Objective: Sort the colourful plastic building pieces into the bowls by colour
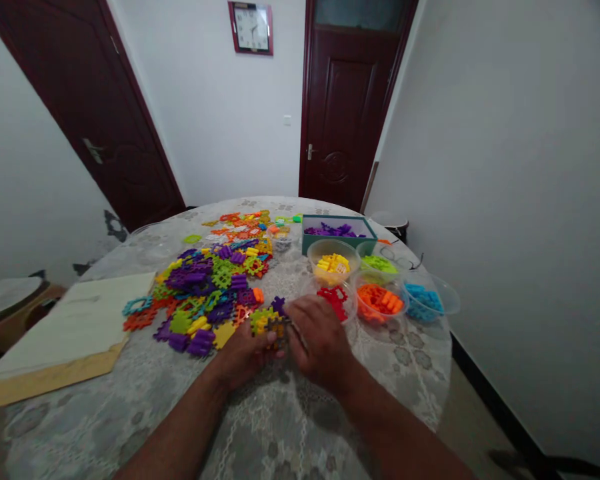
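Near the table's front middle, my left hand (245,355) is closed around a small cluster of gear-shaped plastic building pieces (263,320) in yellow-green and yellow. Close against its right side is my right hand (323,337), its fingers bent and drawn together; what they pinch is hidden. A purple gear piece (279,305) shows by the right fingertips; whether it is held, I cannot tell. Left of my hands spreads a big mixed pile of toothed pieces (195,283) in purple, green, yellow, orange and blue.
Clear bowls hold sorted pieces: yellow (334,265), red (336,301), orange (380,300), green (379,264) and blue (424,301). Behind them stands a green-edged box (340,243) with purple pieces. A pale board (75,327) lies at left on the patterned tablecloth (260,427).
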{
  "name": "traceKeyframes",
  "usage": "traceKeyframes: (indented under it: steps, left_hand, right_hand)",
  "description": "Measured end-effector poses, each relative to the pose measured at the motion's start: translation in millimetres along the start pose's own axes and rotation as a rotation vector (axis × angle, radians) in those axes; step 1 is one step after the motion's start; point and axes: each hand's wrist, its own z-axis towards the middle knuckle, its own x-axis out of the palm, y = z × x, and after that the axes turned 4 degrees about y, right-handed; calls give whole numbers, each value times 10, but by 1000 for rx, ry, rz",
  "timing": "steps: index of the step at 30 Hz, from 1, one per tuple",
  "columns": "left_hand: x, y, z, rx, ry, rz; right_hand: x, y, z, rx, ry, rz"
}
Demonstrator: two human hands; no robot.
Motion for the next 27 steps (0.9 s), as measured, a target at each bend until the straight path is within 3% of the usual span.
traceKeyframes:
  steps: [2,6,14,21,27]
  left_hand:
    - [-21,12,5,10,26,-2]
    - [-57,7,-6,-4,33,21]
    - [-186,-24,-33,-56,-19,164]
    - [-235,-10,27,-153,-181,36]
    - [-296,-15,63,-229,-194,56]
  right_hand:
    - [107,168,-4,8,103,22]
    - [185,253,-21,78,146,30]
    - [253,202,-93,160,117,102]
    - [246,112,-95,193,116,157]
    - [178,83,-72,176,74,144]
